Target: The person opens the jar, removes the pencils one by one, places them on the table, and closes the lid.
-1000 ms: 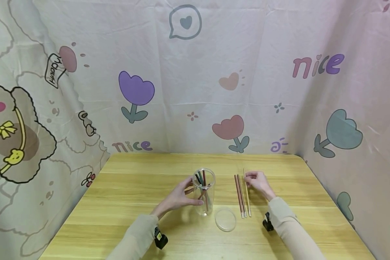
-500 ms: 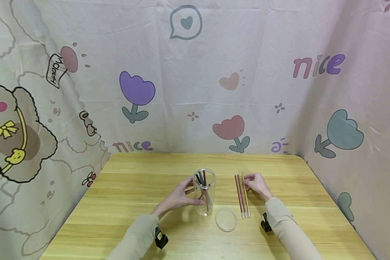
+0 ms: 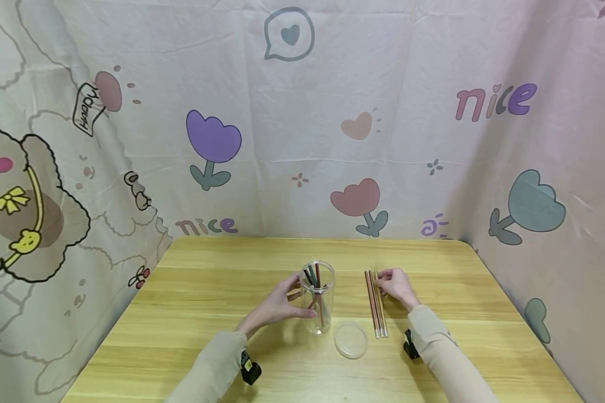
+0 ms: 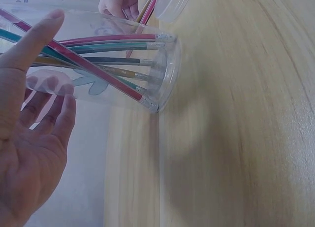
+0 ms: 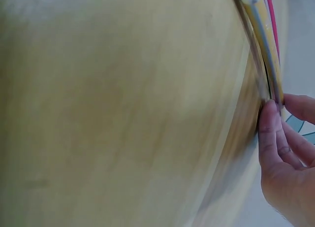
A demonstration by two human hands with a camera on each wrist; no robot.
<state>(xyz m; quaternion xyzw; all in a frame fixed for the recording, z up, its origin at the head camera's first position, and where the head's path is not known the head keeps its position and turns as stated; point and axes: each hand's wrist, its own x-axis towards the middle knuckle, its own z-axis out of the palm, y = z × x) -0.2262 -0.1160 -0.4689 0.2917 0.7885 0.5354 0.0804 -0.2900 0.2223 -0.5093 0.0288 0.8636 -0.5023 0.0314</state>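
Note:
In the head view a tall clear jar (image 3: 329,305) stands upright on the table, holding several pencils (image 4: 108,45) in red, green, black and yellow. Their eraser ends sit at the jar's bottom in the left wrist view. My left hand (image 3: 277,307) grips the jar from the left, thumb on the near side and fingers on the far side. To the right, my right hand (image 3: 396,284) pinches a yellow pencil (image 5: 266,37) near its far end. This pencil lies alongside red pencils (image 3: 371,302), eraser ends toward me.
A round clear lid (image 3: 350,340) lies flat on the wooden table (image 3: 206,280) between the jar and the loose pencils. A patterned curtain (image 3: 292,112) hangs behind the table and along both sides. Each wrist carries a small black camera (image 3: 250,369).
My right hand has drawn the yellow pencil left until it lies close against the red pencils. My left hand and the jar have stayed in place.

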